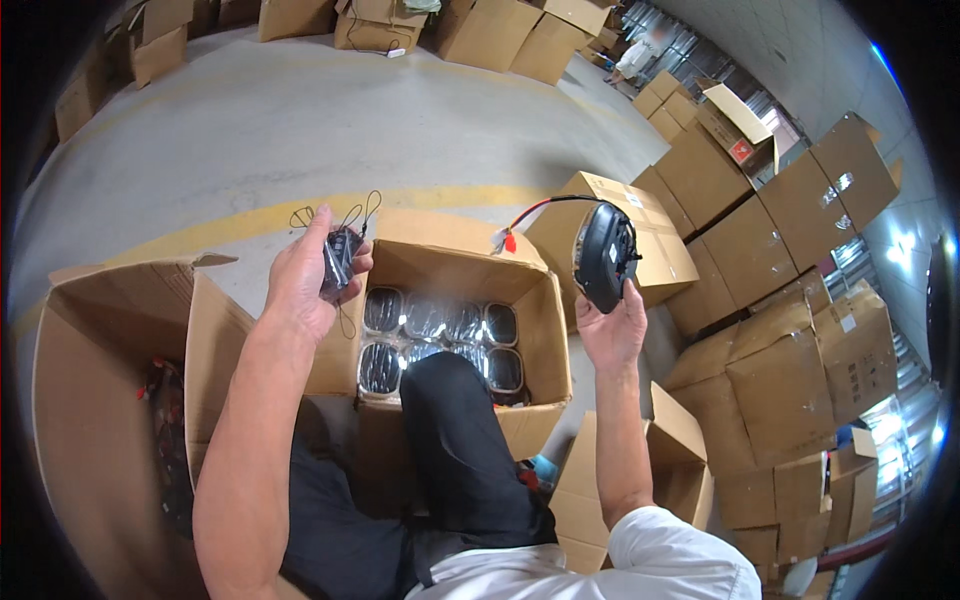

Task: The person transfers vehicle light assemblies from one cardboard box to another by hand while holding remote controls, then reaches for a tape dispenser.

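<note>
A: What've you got on, top half?

B: White short-sleeve shirt [680,560] – sleeve ends approx. at your upper arm, hem looks plain, no print visible.

A: Forearms?

B: Both forearms bare; no gloves, no watch or bands on your left hand [305,280] or right hand [612,330].

A: Legs?

B: Black trousers [460,450], one knee raised, fabric creased. Feet not in view.

Black device [604,255] with red wire [530,212], brown cardboard boxes [455,265], yellow floor stripe [250,220].
</note>
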The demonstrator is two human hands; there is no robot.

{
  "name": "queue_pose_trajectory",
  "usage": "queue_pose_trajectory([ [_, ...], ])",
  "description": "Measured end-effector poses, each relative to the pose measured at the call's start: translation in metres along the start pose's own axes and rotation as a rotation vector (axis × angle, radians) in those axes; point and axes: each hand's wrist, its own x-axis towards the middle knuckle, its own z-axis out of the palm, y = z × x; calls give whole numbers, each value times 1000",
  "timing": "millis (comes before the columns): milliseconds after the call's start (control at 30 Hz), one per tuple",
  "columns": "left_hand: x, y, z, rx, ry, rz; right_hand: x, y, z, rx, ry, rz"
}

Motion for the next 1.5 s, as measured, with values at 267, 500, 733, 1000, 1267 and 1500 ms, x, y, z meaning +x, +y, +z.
queue_pose_trajectory([
  [267, -6, 4, 11, -159, -77, -48, -1, -18, 31, -32, -16, -19],
  [500, -23, 24, 1, -178, -89, -57, 10, -2, 61, -15, -44, 12],
  [733, 5, 25, -12, -227, -75, -29, 70, 18, 118, -103, 1, -15],
  [1000, -4, 18, -12, -156, -106, -20, 92, 83, 297, -4, -350, 105],
  [1267, -6, 19, 27, -226, -116, -19, 35, 157, 441, -67, -520, 354],
  [1500, 21, 0, -45, -429, -501, 65, -20, 317, 497, -499, -930, 725],
])
